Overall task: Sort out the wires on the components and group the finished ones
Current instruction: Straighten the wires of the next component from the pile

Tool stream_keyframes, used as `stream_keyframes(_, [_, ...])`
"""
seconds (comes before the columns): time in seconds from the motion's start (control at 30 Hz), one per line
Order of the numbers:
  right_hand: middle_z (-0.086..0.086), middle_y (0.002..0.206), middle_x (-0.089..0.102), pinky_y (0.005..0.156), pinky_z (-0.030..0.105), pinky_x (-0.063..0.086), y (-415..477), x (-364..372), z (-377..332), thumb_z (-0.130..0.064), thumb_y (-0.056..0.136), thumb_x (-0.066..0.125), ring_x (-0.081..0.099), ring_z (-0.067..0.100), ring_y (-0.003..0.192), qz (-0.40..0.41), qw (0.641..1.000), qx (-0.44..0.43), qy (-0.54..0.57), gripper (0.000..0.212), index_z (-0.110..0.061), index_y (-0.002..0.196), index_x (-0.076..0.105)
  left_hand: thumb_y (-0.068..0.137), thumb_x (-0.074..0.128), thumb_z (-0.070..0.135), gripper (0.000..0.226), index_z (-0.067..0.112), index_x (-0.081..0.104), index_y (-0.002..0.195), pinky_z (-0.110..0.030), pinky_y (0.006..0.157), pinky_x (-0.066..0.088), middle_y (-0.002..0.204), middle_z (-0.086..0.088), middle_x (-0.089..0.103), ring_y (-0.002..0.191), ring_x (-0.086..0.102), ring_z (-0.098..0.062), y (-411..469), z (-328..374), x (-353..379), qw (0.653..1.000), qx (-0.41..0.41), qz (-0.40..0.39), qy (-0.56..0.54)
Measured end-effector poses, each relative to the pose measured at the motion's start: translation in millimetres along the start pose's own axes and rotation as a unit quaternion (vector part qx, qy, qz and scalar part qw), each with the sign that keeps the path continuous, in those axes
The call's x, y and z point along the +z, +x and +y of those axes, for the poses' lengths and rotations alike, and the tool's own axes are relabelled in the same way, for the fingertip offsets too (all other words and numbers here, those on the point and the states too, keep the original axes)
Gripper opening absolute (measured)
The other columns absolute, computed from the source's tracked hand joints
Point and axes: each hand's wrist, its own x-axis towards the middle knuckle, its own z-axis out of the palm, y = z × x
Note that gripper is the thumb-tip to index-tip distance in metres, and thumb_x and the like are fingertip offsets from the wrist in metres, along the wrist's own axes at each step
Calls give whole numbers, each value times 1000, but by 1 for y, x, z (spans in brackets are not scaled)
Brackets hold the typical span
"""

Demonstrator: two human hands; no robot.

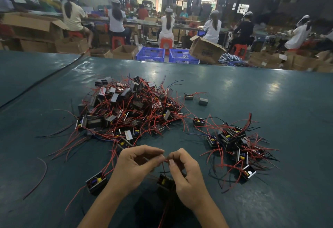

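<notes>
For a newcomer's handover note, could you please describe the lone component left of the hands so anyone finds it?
On the green table, find the big central pile. Nearer the person, beside the wrist of the left hand, lies the component. It is the only one lying singly on that near left side.

Tabletop [279, 94]: bare stretches far right and far left. Obstacles: tangled pile [129, 112], centre; smaller wired cluster [232, 146], right; lone component [96, 182], near left. Passage: narrow lane between pile and cluster.
</notes>
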Motion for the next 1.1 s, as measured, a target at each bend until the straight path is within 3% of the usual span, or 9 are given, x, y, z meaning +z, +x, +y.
stream_keyframes(0.17, [-10, 76, 51, 65, 24, 41, 0, 1, 0, -18, 94, 51, 48, 11, 70, 6, 1000, -5, 2, 15, -28, 86, 58, 75, 78, 24, 16, 33, 77, 88, -20, 65, 55, 84, 0, 75, 74, 71, -14, 0, 0, -3, 1000, -5, -16, -3])
stream_keyframes(0.33, [-13, 74, 55, 61, 31, 44, 1, 1, 0, -28, 92, 58, 50, 12, 66, 13, 1000, -14, 1, 6, -30, 87, 62, 72, 78, 23, 16, 30, 77, 86, -17, 62, 52, 78, -1, 74, 65, 69, -9, 0, 2, 0, 1000, -17, 9, -23])
stream_keyframes(0.53, [-16, 73, 66, 67, 31, 42, 1, 2, 1, -33, 86, 69, 54, 7, 66, 31, 994, -36, -96, 9, -27, 88, 76, 73, 76, 23, 16, 30, 75, 88, -16, 62, 53, 78, 2, 74, 67, 70, -9, -1, 5, 2, 1000, -1, 25, -8])
stream_keyframes(0.7, [-12, 73, 68, 68, 25, 37, 1, 4, 0, -29, 90, 63, 51, 4, 66, 25, 987, -59, -147, 17, -20, 91, 78, 74, 76, 27, 14, 34, 74, 85, -16, 62, 53, 78, 2, 74, 67, 70, -10, 0, 2, 1, 999, 4, 32, 2])
stream_keyframes(0.93, [-15, 63, 54, 69, 26, 34, 2, 3, 0, -30, 91, 61, 45, 4, 65, 13, 995, -34, -95, 19, -21, 80, 73, 78, 74, 17, 15, 26, 75, 90, -14, 66, 52, 85, 15, 72, 75, 69, -6, 1, -2, -4, 989, 112, -1, 102])
stream_keyframes(1.1, [-18, 65, 55, 70, 20, 36, 2, 1, -2, -26, 92, 60, 47, 8, 69, -5, 999, -19, -48, 16, -24, 83, 73, 85, 69, 19, 10, 24, 75, 91, -16, 63, 51, 85, 13, 70, 74, 67, -8, 3, -3, -9, 985, 109, -48, 128])
